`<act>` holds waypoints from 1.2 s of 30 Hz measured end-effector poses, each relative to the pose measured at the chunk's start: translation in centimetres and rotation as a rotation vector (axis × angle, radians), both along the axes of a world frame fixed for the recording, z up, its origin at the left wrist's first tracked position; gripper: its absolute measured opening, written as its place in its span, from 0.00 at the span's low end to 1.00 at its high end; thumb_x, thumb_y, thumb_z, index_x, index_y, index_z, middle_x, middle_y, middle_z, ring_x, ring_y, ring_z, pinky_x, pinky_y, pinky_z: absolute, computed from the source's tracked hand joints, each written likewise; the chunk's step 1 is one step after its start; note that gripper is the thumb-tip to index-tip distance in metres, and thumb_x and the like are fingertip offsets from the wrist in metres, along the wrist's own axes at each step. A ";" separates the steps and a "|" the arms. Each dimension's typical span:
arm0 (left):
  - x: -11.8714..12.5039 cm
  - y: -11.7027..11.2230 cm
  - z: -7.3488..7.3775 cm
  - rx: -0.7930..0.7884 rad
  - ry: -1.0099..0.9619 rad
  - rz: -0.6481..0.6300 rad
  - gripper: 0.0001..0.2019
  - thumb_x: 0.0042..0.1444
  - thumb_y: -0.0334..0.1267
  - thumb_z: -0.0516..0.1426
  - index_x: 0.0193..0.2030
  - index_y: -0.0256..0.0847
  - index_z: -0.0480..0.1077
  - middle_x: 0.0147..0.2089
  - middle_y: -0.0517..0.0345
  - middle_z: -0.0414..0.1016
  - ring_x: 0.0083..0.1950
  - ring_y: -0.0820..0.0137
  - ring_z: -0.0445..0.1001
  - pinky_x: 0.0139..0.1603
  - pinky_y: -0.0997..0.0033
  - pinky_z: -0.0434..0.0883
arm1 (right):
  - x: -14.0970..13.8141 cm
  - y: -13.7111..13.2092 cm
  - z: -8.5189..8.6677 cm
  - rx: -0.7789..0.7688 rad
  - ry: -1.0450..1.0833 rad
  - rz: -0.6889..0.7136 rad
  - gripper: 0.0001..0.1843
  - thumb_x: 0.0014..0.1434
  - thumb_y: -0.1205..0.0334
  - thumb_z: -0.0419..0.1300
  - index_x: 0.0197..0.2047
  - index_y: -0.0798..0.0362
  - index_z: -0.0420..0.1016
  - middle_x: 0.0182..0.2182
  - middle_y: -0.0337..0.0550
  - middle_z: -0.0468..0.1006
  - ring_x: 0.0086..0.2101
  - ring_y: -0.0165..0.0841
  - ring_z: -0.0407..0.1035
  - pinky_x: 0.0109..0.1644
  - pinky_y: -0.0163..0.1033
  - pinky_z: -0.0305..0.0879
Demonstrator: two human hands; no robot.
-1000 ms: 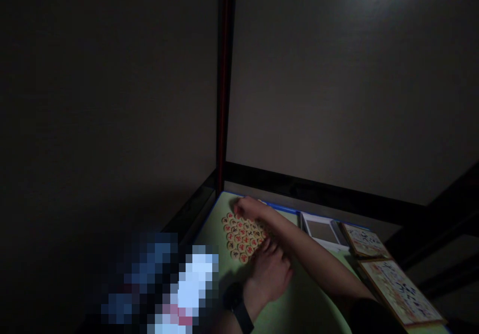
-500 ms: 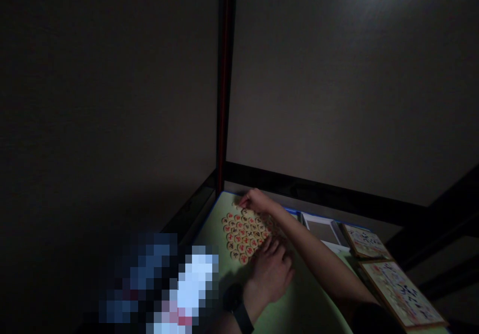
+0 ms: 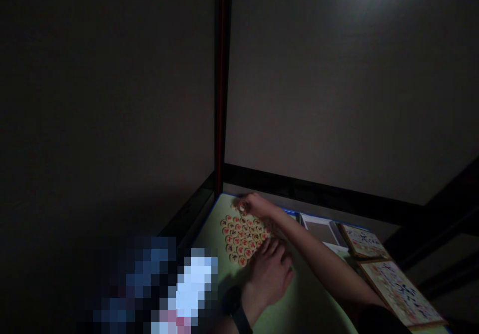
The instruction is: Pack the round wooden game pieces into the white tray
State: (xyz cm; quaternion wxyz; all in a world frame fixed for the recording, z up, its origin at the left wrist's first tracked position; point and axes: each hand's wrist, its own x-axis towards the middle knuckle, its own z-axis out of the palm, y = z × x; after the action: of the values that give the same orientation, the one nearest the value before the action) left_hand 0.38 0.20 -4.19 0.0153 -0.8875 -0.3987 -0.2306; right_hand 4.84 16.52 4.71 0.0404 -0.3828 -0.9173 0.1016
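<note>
Round xiangqi pieces (image 3: 241, 239) with red and black characters lie packed together in a patch on the green tabletop. At the far edge of this patch my right hand (image 3: 256, 205) is closed, pinching one pale xiangqi piece (image 3: 242, 207) between its fingertips. A loose piece (image 3: 233, 206) lies just left of those fingertips. My left hand (image 3: 270, 269), with a dark watch on the wrist, rests palm down at the near right side of the patch. Its fingers are extended and touch the edge pieces, covering some of them.
A white open box tray (image 3: 322, 230) stands right of my right forearm. Beyond it lie two printed box lids or boards, a smaller one (image 3: 364, 241) and a larger one (image 3: 404, 294). Grey wall panels meet at a dark post (image 3: 220, 124) behind the green table (image 3: 299, 304). A blurred patch covers the lower left.
My right hand has lifted a piece at the far edge, and its pale side now shows between the fingertips. My left hand stays in place.
</note>
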 end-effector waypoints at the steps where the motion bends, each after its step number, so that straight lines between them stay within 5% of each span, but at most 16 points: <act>1: 0.0 0.0 0.0 0.003 -0.007 0.000 0.16 0.67 0.46 0.50 0.52 0.41 0.72 0.61 0.50 0.70 0.67 0.58 0.64 0.70 0.51 0.59 | 0.5 0.3 0.3 -0.006 0.023 -0.018 0.21 0.51 0.75 0.61 0.48 0.52 0.81 0.40 0.41 0.84 0.40 0.32 0.76 0.41 0.30 0.64; 6: 0.0 -0.1 0.4 -0.022 -0.009 -0.003 0.17 0.68 0.47 0.49 0.55 0.42 0.70 0.64 0.52 0.68 0.70 0.59 0.59 0.71 0.52 0.57 | 4.2 1.9 0.8 -0.032 0.065 -0.125 0.19 0.49 0.77 0.60 0.44 0.55 0.81 0.32 0.41 0.83 0.33 0.31 0.75 0.37 0.30 0.63; 12: -0.1 -0.1 0.5 -0.042 -0.011 -0.008 0.17 0.68 0.46 0.49 0.56 0.41 0.69 0.66 0.50 0.67 0.70 0.58 0.60 0.71 0.51 0.57 | 8.3 2.8 -1.6 -0.106 0.033 -0.220 0.11 0.45 0.75 0.65 0.32 0.55 0.84 0.28 0.42 0.83 0.32 0.35 0.76 0.35 0.33 0.63; 22: -0.1 0.0 0.6 -0.038 -0.023 -0.015 0.17 0.68 0.46 0.49 0.56 0.42 0.69 0.65 0.50 0.67 0.70 0.58 0.60 0.70 0.51 0.59 | 9.8 3.3 -3.7 -0.196 0.096 -0.244 0.09 0.48 0.62 0.70 0.35 0.53 0.85 0.30 0.40 0.84 0.32 0.34 0.77 0.36 0.34 0.68; 27: 0.0 0.1 0.0 -0.022 -0.033 -0.009 0.17 0.67 0.46 0.50 0.57 0.42 0.69 0.65 0.51 0.67 0.69 0.58 0.60 0.71 0.51 0.58 | 8.1 2.7 -2.6 -0.100 0.095 -0.225 0.11 0.48 0.63 0.71 0.38 0.52 0.84 0.30 0.41 0.84 0.32 0.35 0.77 0.36 0.34 0.67; 33: 0.0 0.0 0.0 0.000 -0.013 0.001 0.16 0.67 0.46 0.50 0.52 0.41 0.72 0.61 0.50 0.70 0.67 0.58 0.63 0.70 0.51 0.59 | 2.4 0.3 -1.4 0.031 0.053 -0.090 0.14 0.57 0.66 0.64 0.46 0.51 0.82 0.45 0.46 0.82 0.44 0.36 0.76 0.46 0.34 0.66; 36: 0.0 0.0 0.1 -0.012 0.023 0.009 0.17 0.67 0.47 0.50 0.48 0.40 0.75 0.57 0.48 0.73 0.64 0.57 0.66 0.70 0.50 0.58 | 0.1 -0.5 -1.4 0.074 -0.027 -0.080 0.10 0.58 0.64 0.62 0.43 0.50 0.82 0.44 0.49 0.82 0.44 0.39 0.76 0.46 0.36 0.66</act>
State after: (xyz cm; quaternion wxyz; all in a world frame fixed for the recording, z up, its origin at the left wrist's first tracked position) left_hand 0.37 0.22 -4.07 0.0156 -0.8882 -0.4041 -0.2180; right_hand 4.91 16.00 3.28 0.0462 -0.4188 -0.9049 0.0606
